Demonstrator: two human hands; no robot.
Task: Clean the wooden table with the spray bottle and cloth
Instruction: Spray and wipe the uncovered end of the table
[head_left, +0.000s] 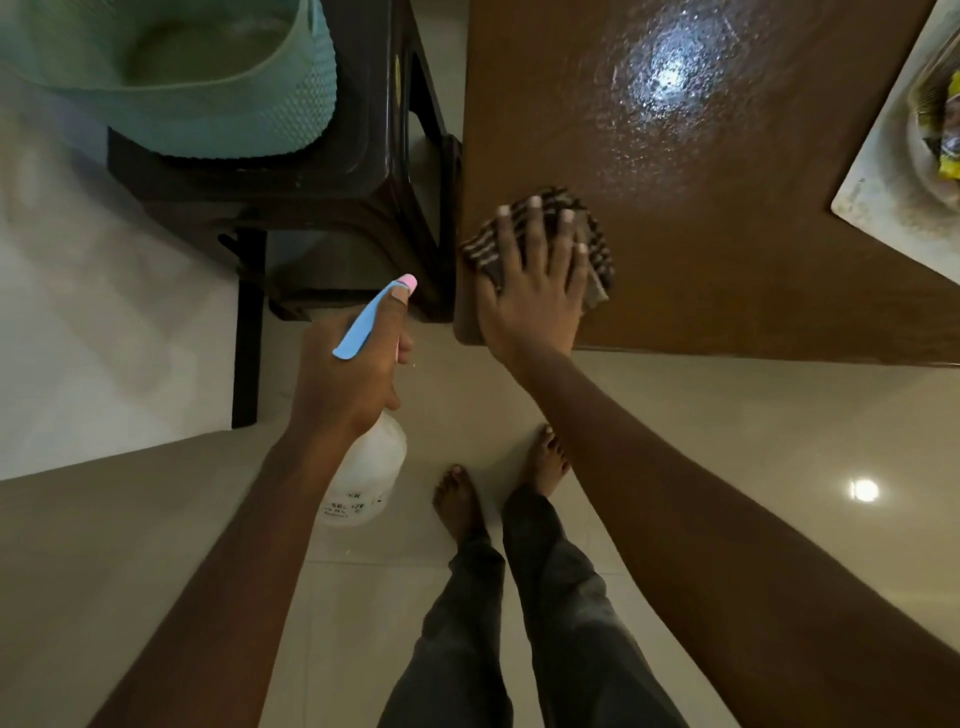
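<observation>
While you stand barefoot on the pale tiled floor at the near left corner of the glossy brown wooden surface, your right hand lies flat on a folded brown-and-white checked cloth. The fingers are straight and spread, gripping nothing. The hand presses the cloth onto the surface just inside that corner, and its heel reaches the near edge. Parts of the cloth show beyond the fingertips and to the right of the little finger. Farther in, a wet, speckled patch on the wood reflects a lamp.

Your left hand is off the surface, left of the corner and over the floor. Its fingers are curled round the neck of a translucent white plastic spray bottle, whose body hangs below the hand, toward you. The bottle's light blue spray head shows above the hand and ends in a pink nozzle tip pointing to the far side. One fingertip lies against that tip.

Left of the surface, close to its left edge, stands a dark brown plastic stool carrying a teal textured basket. At the far right, a white tray rests on the surface; its contents are too blurred to identify.
</observation>
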